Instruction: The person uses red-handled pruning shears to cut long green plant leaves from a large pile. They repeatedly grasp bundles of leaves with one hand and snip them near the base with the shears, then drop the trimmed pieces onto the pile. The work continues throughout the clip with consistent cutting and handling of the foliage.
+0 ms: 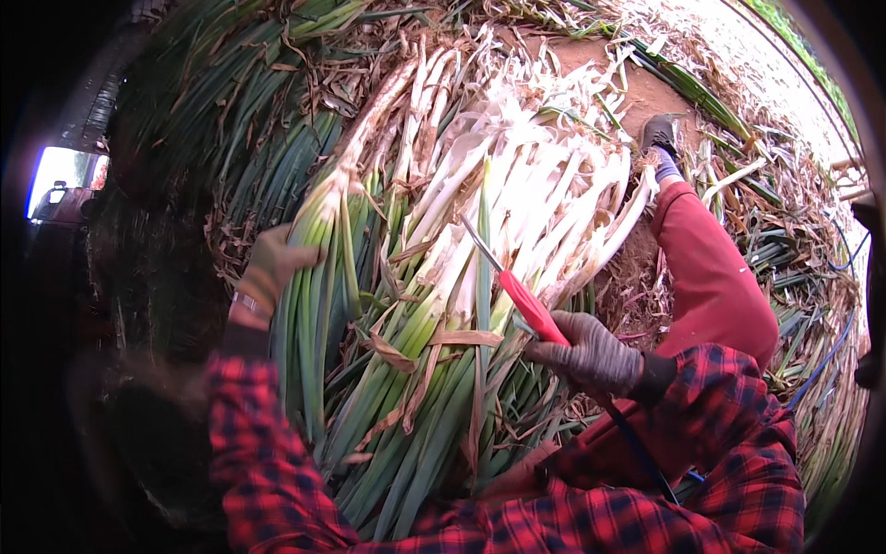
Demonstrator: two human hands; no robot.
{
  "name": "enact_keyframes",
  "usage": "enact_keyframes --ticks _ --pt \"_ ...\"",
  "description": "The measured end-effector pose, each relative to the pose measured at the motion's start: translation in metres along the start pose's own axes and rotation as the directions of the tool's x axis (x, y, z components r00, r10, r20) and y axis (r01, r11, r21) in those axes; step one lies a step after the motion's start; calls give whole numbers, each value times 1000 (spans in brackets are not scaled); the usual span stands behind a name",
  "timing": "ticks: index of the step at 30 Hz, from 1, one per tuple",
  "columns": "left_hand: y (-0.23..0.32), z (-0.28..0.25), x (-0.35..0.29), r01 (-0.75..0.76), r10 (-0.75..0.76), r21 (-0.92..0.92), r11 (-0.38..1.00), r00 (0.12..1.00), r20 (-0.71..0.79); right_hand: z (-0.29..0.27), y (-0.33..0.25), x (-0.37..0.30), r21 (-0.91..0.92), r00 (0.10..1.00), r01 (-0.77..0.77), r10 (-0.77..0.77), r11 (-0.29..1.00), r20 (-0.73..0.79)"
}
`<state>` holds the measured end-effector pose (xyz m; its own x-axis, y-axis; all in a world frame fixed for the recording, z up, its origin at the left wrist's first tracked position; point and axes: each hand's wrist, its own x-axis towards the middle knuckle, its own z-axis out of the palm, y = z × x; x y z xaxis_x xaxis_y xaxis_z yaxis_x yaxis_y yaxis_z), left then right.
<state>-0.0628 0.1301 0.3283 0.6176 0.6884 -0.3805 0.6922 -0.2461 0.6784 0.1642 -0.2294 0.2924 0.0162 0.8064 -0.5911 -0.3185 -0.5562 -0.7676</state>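
My gloved left hand (274,265) is closed around the green leaves of an unpeeled long green onion (323,214). Its stalk points up and away, still covered in brown papery skin. My right hand (595,355), in a grey glove, grips an air blow gun (528,300) with a red body and a thin metal nozzle. The nozzle points up and left over the onions, and a dark hose runs down from the hand. Between my hands lies a heap of long green onions (544,185) with bare white stalks, their green leaves toward me.
Unpeeled onions (249,148) with dark green leaves are piled at the far left. My right leg (715,286) in red trousers stretches along the heap's right side. Dry husks (766,83) cover much of the ground, and a blue hose (826,355) runs along the right.
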Motion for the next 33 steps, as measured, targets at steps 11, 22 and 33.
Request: enact_keyframes --ticks 11,22,33 --pt "11 130 -140 -130 126 9 991 971 205 -11 41 -13 70 964 30 -10 997 -268" --pt "-2 174 -133 0 -44 207 978 977 209 27 60 -59 -66 985 -159 154 985 -76" --pt "3 173 -136 52 -59 46 998 982 180 -15 40 28 -103 956 -108 75 989 -284"
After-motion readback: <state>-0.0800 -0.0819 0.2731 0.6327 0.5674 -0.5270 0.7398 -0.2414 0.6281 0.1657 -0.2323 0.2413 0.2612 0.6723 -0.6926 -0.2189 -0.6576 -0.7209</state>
